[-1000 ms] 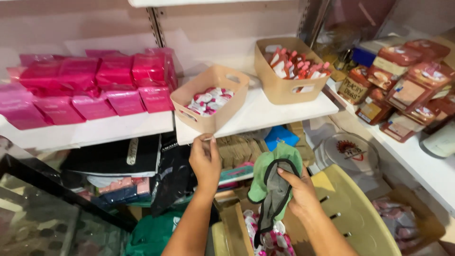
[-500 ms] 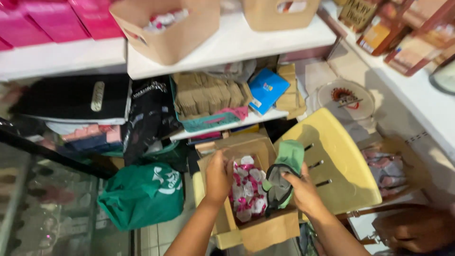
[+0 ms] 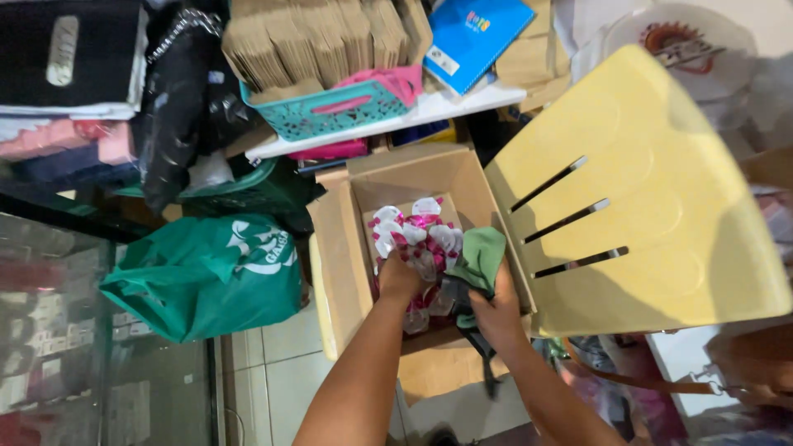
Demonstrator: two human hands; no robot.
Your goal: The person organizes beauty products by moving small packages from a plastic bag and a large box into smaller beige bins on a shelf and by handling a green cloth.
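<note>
An open cardboard box sits on the floor below me, filled with several small pink and white sachets. My left hand reaches down into the box and rests on the sachets; whether its fingers close on any is hidden. My right hand hovers at the box's right edge, gripping a green cloth with a dark grey strap that hangs over the sachets.
A pale yellow plastic chair leans against the box on the right. A green bag lies left of the box on the tiled floor. Above, a low shelf holds a teal basket of brown paper packs, a blue booklet and black bags.
My view has tilted down from the upper shelves to the floor box. My left hand dropped from the shelf edge into the sachets. The right hand came down beside it with the cloth.
</note>
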